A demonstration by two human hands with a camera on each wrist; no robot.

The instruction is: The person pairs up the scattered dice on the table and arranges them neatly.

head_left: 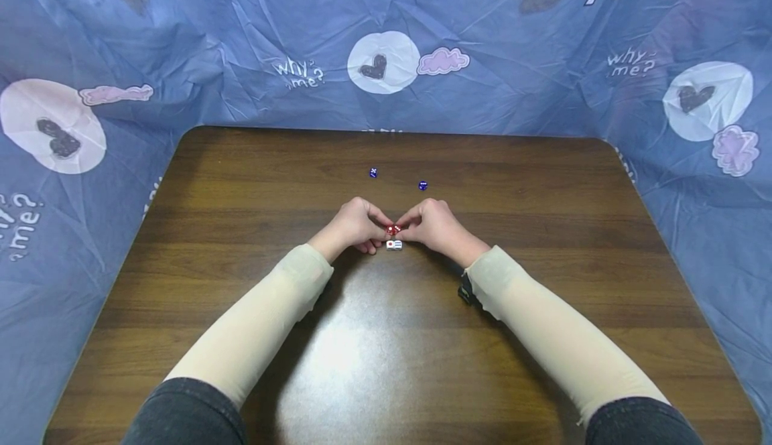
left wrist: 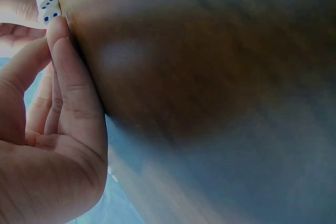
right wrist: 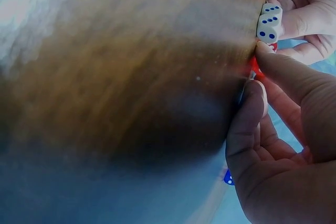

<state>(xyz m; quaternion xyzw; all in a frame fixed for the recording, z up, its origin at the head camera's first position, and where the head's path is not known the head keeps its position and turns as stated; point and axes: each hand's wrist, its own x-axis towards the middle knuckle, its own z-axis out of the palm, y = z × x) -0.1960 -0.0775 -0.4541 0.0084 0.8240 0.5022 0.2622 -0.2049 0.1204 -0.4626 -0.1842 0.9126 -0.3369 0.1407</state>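
Two red dice (head_left: 393, 229) sit side by side between my hands, close behind two white dice (head_left: 394, 245) that touch each other on the table. My left hand (head_left: 356, 222) pinches the left red die with thumb and finger. From the other side, my right hand (head_left: 441, 230) pinches the right red die. The right wrist view shows a bit of red die (right wrist: 256, 66) at the right thumb and the white dice (right wrist: 269, 23) with blue pips. In the left wrist view the white dice (left wrist: 48, 7) stand beyond the left fingertips, and the red ones are hidden.
Farther back on the brown wooden table (head_left: 253, 183) lie two separate blue dice, one left (head_left: 373, 172) and one right (head_left: 423, 185). A blue printed cloth (head_left: 512, 76) hangs behind and beside the table. A dark device (head_left: 466, 289) sits at the right wrist.
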